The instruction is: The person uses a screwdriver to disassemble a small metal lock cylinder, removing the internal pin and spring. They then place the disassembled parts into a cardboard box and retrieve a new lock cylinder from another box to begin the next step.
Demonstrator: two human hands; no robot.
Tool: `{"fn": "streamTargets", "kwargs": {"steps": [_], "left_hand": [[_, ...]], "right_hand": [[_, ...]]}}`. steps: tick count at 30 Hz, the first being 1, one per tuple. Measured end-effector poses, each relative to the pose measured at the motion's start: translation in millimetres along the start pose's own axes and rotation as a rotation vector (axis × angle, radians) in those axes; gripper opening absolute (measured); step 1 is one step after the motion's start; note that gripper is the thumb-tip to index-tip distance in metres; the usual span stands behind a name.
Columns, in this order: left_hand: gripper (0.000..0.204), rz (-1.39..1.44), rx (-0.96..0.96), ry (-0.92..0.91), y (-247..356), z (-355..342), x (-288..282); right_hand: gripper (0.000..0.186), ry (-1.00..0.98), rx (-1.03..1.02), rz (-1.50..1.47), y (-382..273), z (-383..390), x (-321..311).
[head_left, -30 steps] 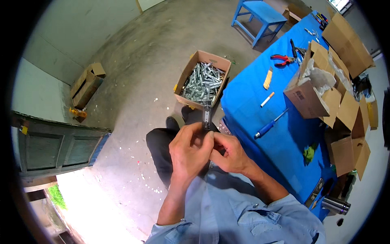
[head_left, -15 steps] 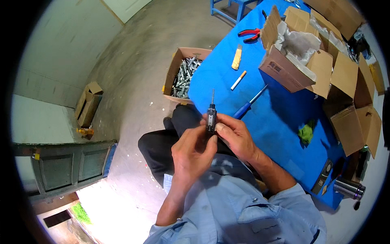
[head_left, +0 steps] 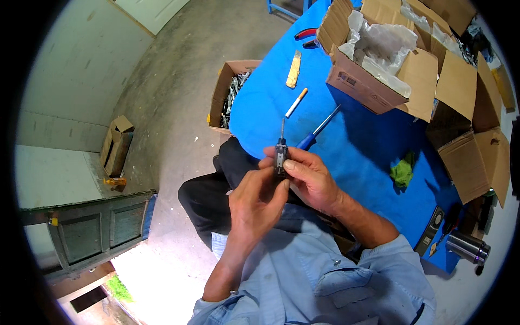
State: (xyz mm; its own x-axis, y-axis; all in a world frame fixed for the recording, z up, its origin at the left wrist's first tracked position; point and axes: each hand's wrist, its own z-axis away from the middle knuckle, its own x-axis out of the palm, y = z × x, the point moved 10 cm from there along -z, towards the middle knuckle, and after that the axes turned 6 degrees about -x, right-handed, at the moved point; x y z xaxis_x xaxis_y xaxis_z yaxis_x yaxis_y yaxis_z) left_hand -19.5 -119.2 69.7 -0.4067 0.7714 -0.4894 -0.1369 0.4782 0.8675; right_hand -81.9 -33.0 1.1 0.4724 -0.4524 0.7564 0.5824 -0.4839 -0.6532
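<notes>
Both hands hold a small dark part (head_left: pixel 280 154) in front of my lap. It has a grey metal face, and a thin metal rod stands up from its top. My left hand (head_left: pixel 252 197) pinches its lower end between thumb and fingers. My right hand (head_left: pixel 311 176) grips its right side, the thumb pressed on its face. The fingertips hide its lower end. Just beyond my right hand, a blue-handled screwdriver (head_left: pixel 319 128) lies on the blue-covered table (head_left: pixel 357 162). A white stick with an orange end (head_left: pixel 296 103), like a cigarette, lies past it.
A flat yellow tool (head_left: pixel 293 69) and red-handled pliers (head_left: pixel 306 36) lie farther back. Open cardboard boxes (head_left: pixel 368 89) crowd the table's right, one lined with plastic. A green cloth (head_left: pixel 402 171) and a steel cylinder (head_left: pixel 468 247) are to the right. A floor carton (head_left: pixel 218 103) holds several metal parts.
The view has shifted, so the table and boxes appear farther left and higher. Both hands keep their grip on the dark part, with little visible change in its pose.
</notes>
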Motion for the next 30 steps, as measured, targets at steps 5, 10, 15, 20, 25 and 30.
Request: {"fn": "streamTargets", "kwargs": {"steps": [5, 10, 15, 20, 25, 30], "left_hand": [[0.023, -0.029, 0.057, -0.041, 10.5, -1.9, 16.3], [0.024, -0.032, 0.082, -0.049, 15.1, -4.7, 26.9], [0.025, -0.056, 0.080, -0.052, 14.4, -6.2, 30.3], [0.022, -0.013, 0.047, -0.048, 9.6, -7.8, 26.8], [0.020, -0.090, 0.008, -0.013, 3.1, -24.0, 8.3], [0.029, -0.276, 0.181, -0.037, 16.2, -46.1, 34.6]], "right_hand": [[0.042, 0.014, 0.005, -0.057, -10.9, 6.3, -11.0], [0.041, 0.042, 0.025, -0.124, -14.9, 8.5, -20.7], [0.042, 0.032, 0.032, -0.123, -13.4, 6.6, -24.6], [0.041, 0.099, 0.018, -0.104, -14.5, 5.8, -34.5], [0.039, 0.192, -0.016, -0.101, -34.2, 10.9, -45.7], [0.041, 0.223, -0.004, -0.149, -51.7, 9.6, -49.8]]}}
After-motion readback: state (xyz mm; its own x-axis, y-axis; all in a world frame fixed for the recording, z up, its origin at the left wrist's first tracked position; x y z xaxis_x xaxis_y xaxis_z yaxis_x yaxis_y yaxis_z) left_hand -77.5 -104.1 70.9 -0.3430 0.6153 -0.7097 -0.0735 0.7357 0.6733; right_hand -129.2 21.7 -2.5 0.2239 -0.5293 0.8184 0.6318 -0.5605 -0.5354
